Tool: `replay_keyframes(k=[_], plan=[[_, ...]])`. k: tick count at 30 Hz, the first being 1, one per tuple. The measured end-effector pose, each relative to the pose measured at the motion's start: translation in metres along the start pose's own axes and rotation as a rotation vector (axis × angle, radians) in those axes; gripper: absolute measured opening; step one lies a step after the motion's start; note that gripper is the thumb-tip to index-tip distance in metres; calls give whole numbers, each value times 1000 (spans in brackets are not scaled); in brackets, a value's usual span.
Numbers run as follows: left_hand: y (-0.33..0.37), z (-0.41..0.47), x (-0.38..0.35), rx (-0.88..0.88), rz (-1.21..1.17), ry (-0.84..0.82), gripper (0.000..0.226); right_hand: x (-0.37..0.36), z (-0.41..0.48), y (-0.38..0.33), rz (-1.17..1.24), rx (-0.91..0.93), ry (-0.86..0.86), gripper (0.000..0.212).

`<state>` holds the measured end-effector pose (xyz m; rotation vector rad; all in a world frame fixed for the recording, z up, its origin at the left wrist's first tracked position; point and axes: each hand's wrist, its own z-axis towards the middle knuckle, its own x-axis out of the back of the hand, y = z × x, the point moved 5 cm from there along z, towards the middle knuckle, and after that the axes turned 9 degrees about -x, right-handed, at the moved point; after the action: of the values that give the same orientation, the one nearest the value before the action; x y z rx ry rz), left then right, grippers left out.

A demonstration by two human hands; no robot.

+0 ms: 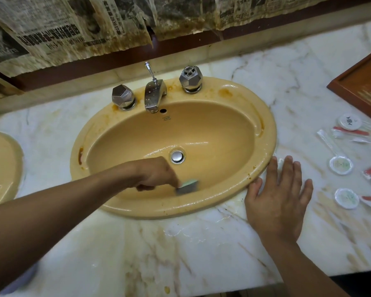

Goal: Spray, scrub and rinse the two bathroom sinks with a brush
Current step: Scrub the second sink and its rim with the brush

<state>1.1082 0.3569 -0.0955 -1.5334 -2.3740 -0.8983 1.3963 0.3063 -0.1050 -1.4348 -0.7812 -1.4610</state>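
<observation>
Bathroom: yellow sink (270, 129), marble counter (201, 243), wrapped toiletries (341, 165).

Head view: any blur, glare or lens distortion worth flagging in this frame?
Head view: the brush gripped in the left hand is motion-blurred, while the right hand, flat on the counter, is sharp. Head view: wide-angle distortion bows the counter's far edge. Head view: only small glints on the wet sink rim and faucet; lighting soft, shadows faint.

Blurred brush (187, 186), edge-cropped second sink (4, 166)
</observation>
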Motion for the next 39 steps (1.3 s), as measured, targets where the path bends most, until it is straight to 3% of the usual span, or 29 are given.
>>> replay_keyframes(k=[2,5,8,11,15,19,23,25,29,31,35,39], plan=[[-33,-2,12,66,141,46,32,0,0,0,3,2,2,64],[-40,0,13,95,96,50,30,0,0,1,15,-5,5,63],[28,18,-21,-115,-198,61,24,0,0,1,-4,-3,-2,63],[95,49,-39,-271,-394,275,19,-1,0,1,-6,-1,-8,64],[79,73,-28,-168,-220,410,24,-1,0,2,-2,-5,-2,63],[43,64,-35,-69,-241,250,30,-1,0,2,-9,-4,-17,64],[49,45,-29,-122,-422,20,16,-2,-1,2,-14,-5,-25,64],[62,50,-32,-133,-480,69,15,-2,0,3,-18,-3,-31,64],[90,74,-25,-145,-472,333,13,-3,-1,3,-6,-2,-26,64],[87,72,-21,-138,-388,316,12,-4,-1,3,-6,4,-25,64],[64,36,-21,-216,-190,64,16,-5,0,4,2,0,-31,64],[4,2,6,-96,169,-39,14,-4,-1,4,32,-2,-24,64]])
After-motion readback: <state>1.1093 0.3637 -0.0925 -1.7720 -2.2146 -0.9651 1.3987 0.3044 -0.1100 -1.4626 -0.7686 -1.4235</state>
